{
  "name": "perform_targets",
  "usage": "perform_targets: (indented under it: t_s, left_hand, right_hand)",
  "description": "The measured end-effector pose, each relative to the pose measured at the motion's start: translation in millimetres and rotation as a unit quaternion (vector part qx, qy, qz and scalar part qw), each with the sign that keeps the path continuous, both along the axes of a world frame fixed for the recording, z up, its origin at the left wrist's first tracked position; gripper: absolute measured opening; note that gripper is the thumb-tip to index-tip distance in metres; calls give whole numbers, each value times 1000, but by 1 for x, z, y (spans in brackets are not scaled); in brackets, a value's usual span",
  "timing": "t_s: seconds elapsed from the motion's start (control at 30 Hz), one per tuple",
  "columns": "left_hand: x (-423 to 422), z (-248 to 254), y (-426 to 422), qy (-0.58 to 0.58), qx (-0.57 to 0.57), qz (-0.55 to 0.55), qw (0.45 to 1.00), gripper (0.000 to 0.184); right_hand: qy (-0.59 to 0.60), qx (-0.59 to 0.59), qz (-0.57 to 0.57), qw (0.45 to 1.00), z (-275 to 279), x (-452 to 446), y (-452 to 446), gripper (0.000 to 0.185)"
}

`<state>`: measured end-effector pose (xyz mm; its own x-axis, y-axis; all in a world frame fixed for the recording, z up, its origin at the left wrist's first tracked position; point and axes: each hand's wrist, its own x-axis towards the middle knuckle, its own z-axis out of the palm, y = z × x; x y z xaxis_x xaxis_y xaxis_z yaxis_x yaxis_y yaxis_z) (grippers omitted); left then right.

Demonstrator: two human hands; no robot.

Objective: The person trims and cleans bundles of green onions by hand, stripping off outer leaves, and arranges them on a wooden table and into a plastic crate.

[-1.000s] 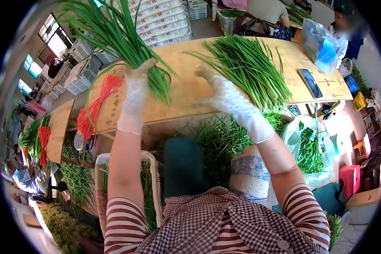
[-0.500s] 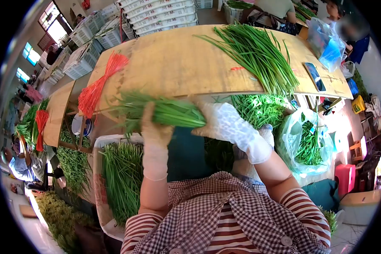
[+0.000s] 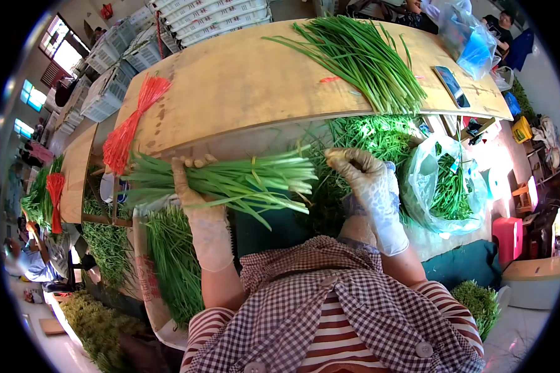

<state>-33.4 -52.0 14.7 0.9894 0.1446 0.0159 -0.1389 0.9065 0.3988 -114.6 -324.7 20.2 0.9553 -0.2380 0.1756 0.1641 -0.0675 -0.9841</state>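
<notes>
1. Bunch of greens (image 3: 280,176) is held in left hand (image 3: 193,194); yellow band (image 3: 254,164) seems already around it.
2. Right hand (image 3: 368,175) is pinched narrow; its content I cannot tell.
3. Pile (image 3: 370,68) on tabletop (image 3: 230,74) shows no band.

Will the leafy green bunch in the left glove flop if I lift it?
That leafy green bunch may flop at its thin leaf ends. Its pale, straighter stems are probably stiffer. The thin yellowish band around it might keep it together.
</notes>
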Motion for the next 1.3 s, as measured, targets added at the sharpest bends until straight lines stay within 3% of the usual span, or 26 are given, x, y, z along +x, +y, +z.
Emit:
perform_targets:
  t_s: [0.07,0.17,0.2,0.23,0.3,0.4,0.43,0.57,0.6,0.67,0.7,0.77,0.8,0.83,0.87,0.97,1.03,1.07,1.1,1.13,1.17,1.2,1.23,1.3]
  left_hand:
    - [-2,3,-11,7,-1,22,1000,18]
    - [-1,2,-23,5,19,27,999,22]
    - [-1,-1,-29,0,24,21,999,22]
    - [-2,-4,-32,-5,30,16,999,23]
    - [-4,-8,-34,14,27,6,1000,24]
    - [-10,-6,-30,58,41,41,997,26]
    - [-11,-5,-28,74,48,60,994,28]
    - [-7,-6,3,18,114,92,989,41]
    - [-11,2,1,24,125,94,987,44]
    - [-9,2,0,7,120,108,987,47]
    - [-3,-9,0,-15,105,117,987,47]
    - [3,-14,-8,-41,80,116,989,45]
    - [2,-14,-16,-46,72,109,990,44]
    - [0,-11,-24,-52,64,104,991,43]
    - [-3,-4,-29,-19,25,95,995,42]
    - [4,-12,-14,-74,-16,21,997,46]
    - [8,-21,0,-94,-35,1,995,31]
    - [8,-22,4,-93,-68,-1,993,28]
    - [7,-19,2,-91,-101,-2,991,28]
    - [1,-12,-8,1,-6,96,995,32]
    - [1,-14,-8,-43,-46,19,998,29]
    - [2,-18,-9,-86,-85,-58,991,29]
    - [1,-20,-9,-127,-124,-135,975,33]
    - [1,-22,-20,-57,-31,-33,997,29]
  right_hand:
    - [-76,-114,27,990,3,-4,6,13]
    - [-85,-396,-40,913,3,-2,26,23]
    - [-83,-357,-37,930,-12,4,31,24]
    - [-79,-188,-3,979,-25,12,39,26]
    - [-52,-88,18,995,-31,12,39,29]
    - [13,-86,17,996,-41,11,36,24]
    - [-54,-251,-19,966,-56,17,26,17]
    - [25,-458,-165,873,-105,19,-49,15]
    - [128,-419,-141,888,-100,16,-53,24]
    - [173,-136,-8,975,-97,20,-43,30]
    - [190,14,56,980,-81,19,-30,33]
    - [218,125,186,950,-42,14,0,38]
    - [227,93,193,950,-46,19,15,37]
    - [179,202,240,933,-47,22,26,31]
    - [170,162,238,942,-44,19,32,27]
    - [181,95,268,941,-25,15,31,18]
    - [173,8,239,955,-44,11,21,18]
    - [109,165,236,951,-76,13,10,21]
    - [73,121,129,982,-71,18,10,25]
    - [72,113,80,988,-66,22,7,27]
    - [70,105,29,992,-57,24,3,29]
    - [13,65,33,997,-44,26,2,29]
    - [55,54,73,994,-36,28,4,30]
    - [136,33,152,978,-25,32,12,31]
